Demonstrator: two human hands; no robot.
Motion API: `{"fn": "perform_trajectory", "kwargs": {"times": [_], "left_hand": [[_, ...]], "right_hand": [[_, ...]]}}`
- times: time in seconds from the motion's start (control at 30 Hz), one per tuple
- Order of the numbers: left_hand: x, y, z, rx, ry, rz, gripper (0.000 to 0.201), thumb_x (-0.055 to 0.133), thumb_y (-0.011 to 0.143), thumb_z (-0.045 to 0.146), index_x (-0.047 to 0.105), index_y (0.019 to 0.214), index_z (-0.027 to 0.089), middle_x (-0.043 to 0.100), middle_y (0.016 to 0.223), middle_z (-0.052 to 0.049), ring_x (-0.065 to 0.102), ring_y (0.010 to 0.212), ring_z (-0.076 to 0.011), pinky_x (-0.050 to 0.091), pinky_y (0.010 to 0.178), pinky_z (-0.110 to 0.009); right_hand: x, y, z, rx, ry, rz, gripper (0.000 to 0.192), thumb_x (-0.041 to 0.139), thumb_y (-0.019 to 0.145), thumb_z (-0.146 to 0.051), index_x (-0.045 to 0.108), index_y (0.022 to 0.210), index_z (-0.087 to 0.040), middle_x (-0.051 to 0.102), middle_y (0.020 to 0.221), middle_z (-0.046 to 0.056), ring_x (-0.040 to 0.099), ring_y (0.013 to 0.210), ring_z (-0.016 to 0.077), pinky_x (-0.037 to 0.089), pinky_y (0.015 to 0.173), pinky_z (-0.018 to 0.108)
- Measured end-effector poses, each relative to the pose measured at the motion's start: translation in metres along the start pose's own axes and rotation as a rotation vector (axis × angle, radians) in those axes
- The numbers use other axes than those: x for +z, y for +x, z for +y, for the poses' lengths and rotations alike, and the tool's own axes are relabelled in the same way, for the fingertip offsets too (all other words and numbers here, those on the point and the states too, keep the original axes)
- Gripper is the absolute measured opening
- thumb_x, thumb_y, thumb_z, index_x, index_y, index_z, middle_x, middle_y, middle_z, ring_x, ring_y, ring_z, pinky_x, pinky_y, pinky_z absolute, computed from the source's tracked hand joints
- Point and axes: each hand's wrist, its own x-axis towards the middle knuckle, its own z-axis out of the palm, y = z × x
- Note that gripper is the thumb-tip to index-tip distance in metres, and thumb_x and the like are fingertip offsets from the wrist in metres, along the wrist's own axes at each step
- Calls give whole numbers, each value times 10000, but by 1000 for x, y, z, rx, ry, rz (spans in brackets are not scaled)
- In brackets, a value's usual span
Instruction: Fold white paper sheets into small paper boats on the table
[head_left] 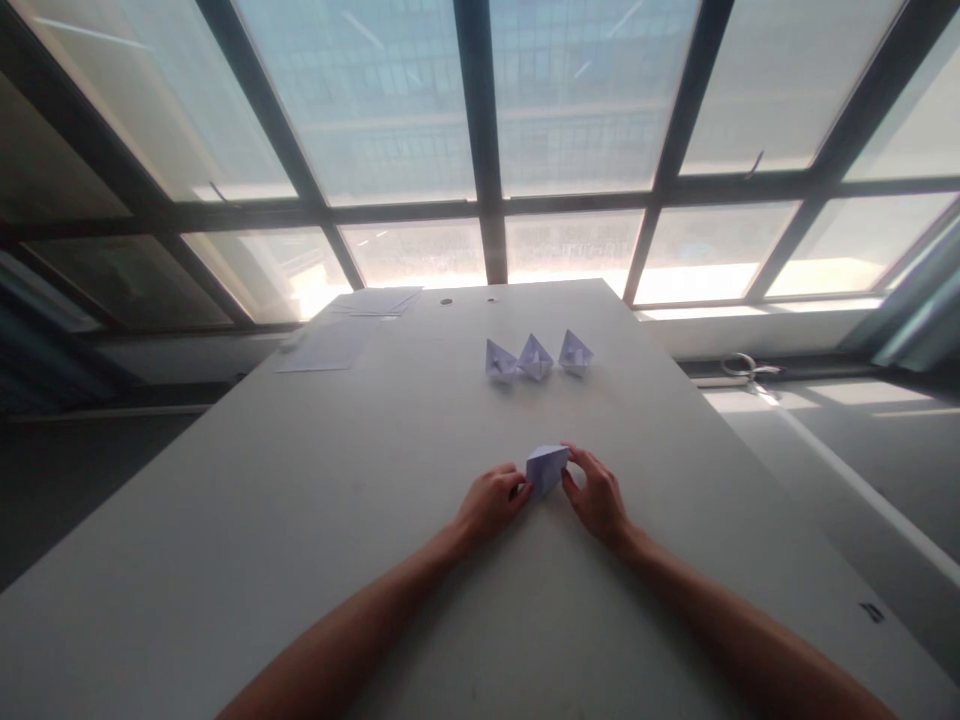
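Large dark-framed windows back a pale grey counter [315, 500]. Left hand [491, 500] and right hand [596, 495] rest near the middle of the counter, each grip pinched on one side of a small white folded-paper piece [546, 468], which sits on the surface between them. Three finished white paper boats [536, 357] stand in a row further back. Loose white paper sheets [337, 340] lie at far left.
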Motion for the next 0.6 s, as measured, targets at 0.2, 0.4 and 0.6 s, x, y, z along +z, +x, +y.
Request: {"fn": "perform_trajectory", "kwargs": {"times": [0.2, 0.4, 0.6], "left_hand": [[1, 0, -2, 8, -49, 87, 333, 459, 970, 382, 686, 842, 174, 622, 837, -38, 577, 759, -158, 455, 745, -258], [0, 1, -7, 86, 76, 246, 432, 477, 954, 261, 487, 1384, 233, 554, 1333, -79, 493, 1234, -215, 405, 1059, -381], [6, -3, -6, 241, 229, -41, 609, 403, 916, 136, 320, 1512, 233, 307, 1570, -20, 223, 1465, -191, 195, 1204, -420]], "right_hand": [[-1, 2, -1, -83, -59, -102, 410, 397, 942, -190, 628, 1274, -253, 665, 1255, 24, 599, 1185, 202, 384, 1103, 396], [-5, 3, -1, -178, -192, -264, 443, 390, 936, -129, 618, 1290, -263, 577, 1368, 3, 527, 1276, 181, 331, 1137, 395], [-3, 1, -4, -185, -262, -373, 532, 431, 851, -81, 568, 1354, -189, 494, 1450, 49, 406, 1375, 198, 244, 1174, 401]]}}
